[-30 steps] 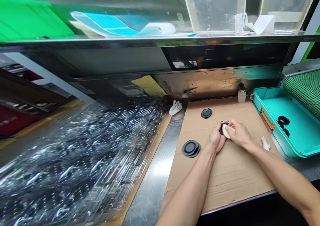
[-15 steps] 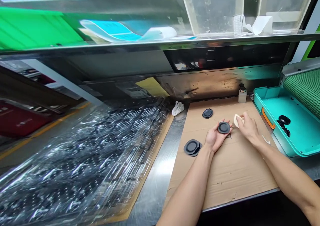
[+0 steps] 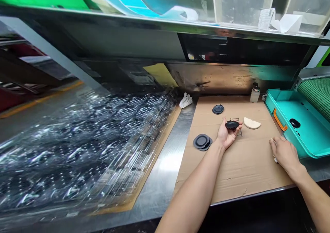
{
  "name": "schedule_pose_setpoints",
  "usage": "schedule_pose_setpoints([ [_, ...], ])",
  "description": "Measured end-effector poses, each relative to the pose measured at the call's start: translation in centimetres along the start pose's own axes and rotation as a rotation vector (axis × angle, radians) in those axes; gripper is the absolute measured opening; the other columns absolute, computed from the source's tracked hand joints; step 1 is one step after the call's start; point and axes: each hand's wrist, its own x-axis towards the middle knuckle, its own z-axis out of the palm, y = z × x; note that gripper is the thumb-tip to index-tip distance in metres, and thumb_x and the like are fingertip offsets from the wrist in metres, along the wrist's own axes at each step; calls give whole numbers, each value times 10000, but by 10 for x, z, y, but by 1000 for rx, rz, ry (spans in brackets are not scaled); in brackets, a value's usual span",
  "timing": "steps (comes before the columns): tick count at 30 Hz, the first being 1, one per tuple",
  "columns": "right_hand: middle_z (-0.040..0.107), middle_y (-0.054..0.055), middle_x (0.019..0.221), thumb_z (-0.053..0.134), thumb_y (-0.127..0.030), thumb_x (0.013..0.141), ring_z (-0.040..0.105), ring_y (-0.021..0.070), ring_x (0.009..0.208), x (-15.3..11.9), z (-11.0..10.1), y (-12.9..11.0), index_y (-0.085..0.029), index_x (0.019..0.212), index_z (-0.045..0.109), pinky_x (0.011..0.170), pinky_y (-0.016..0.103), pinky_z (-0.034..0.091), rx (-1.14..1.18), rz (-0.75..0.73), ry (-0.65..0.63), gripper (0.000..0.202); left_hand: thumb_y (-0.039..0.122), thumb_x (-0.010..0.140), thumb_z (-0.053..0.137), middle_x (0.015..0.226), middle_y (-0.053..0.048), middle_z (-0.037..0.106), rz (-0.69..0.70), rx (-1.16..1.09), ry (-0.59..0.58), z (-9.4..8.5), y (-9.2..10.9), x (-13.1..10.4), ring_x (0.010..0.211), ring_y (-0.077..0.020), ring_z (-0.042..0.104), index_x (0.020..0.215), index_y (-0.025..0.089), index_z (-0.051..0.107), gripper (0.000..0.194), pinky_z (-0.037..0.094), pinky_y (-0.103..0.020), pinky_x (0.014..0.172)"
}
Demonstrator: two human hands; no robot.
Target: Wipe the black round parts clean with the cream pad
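Note:
My left hand (image 3: pixel 228 135) holds a black round part (image 3: pixel 232 124) in its fingertips above the cardboard sheet (image 3: pixel 247 167). To the right, my right hand (image 3: pixel 283 152) is closed low over the cardboard, on something small and pale that its fingers mostly hide. A cream half-round pad (image 3: pixel 252 123) lies on the cardboard between the hands. One dark disc (image 3: pixel 218 109) rests near the back, and stacked dark discs (image 3: pixel 202 142) lie left of my left forearm.
A teal tray (image 3: pixel 309 136) with black parts stands at the right, beside a green belt (image 3: pixel 317 92). A small bottle (image 3: pixel 254 93) is at the back. Plastic-covered trays (image 3: pixel 77 150) fill the left. A metal shelf edge (image 3: pixel 154 21) runs overhead.
My right hand has let go of the cream pad, now on the cardboard, and moved right and nearer. The black part in my left hand is tilted to show its edge. The view has shifted.

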Motion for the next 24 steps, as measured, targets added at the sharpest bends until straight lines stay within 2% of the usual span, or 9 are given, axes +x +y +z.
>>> schedule_pose_setpoints([
  [2,674,84,926,411,-340,1055,659,229,865,5,4,-6,-195,930,677,765,331,464,205,-185,61,328,594,1030,224,855,-181,718,-3,26,-17,0,-1,-1,641,-156,696,897,84,619,658,573,-192,507],
  [4,673,65,923,428,-348,1053,646,208,865,18,-3,-22,-214,961,692,782,313,465,396,-358,134,310,615,1022,215,841,-176,719,1,77,-44,-1,-2,-1,619,-155,690,877,98,608,665,552,-188,476],
  [6,671,70,963,428,-329,1051,634,202,874,36,-15,-44,-221,1034,696,789,308,469,501,-455,200,290,638,1012,232,823,-163,720,12,152,-88,-2,-5,-2,592,-159,684,872,113,602,657,513,-188,426],
  [9,666,81,1008,451,-281,1036,620,207,919,63,-27,-79,-217,1118,669,822,311,471,531,-559,223,242,648,1003,295,750,-106,702,48,260,-174,-3,-11,-1,530,-157,659,888,125,616,624,459,-196,370],
  [11,662,79,999,484,-267,1023,611,209,927,77,-26,-95,-207,1086,658,818,308,465,496,-587,206,194,642,998,346,660,-51,660,93,296,-196,-4,-14,0,483,-147,625,860,143,614,583,451,-205,356],
  [13,652,74,979,497,-271,1021,604,206,917,88,-19,-102,-204,1023,657,801,300,454,441,-593,187,173,644,987,389,592,-17,616,132,312,-168,-4,-16,1,454,-140,600,804,162,592,554,460,-214,357],
  [16,634,59,931,484,-286,1030,597,192,878,96,-8,-101,-216,954,666,791,288,444,414,-597,176,209,654,979,403,596,-19,621,128,339,-152,-4,-16,3,453,-138,601,808,161,601,558,483,-224,376],
  [21,656,61,977,484,-281,1020,608,188,902,96,4,-98,-231,965,681,797,283,443,472,-622,231,210,637,967,467,606,-21,627,175,365,-104,-4,-18,6,476,-131,612,816,147,620,535,502,-215,406],
  [24,670,49,929,512,-287,1007,616,182,858,97,7,-94,-229,947,693,759,277,440,543,-588,276,200,637,972,453,652,-43,659,153,362,-104,-4,-16,5,485,-135,628,864,133,641,549,524,-226,422],
])
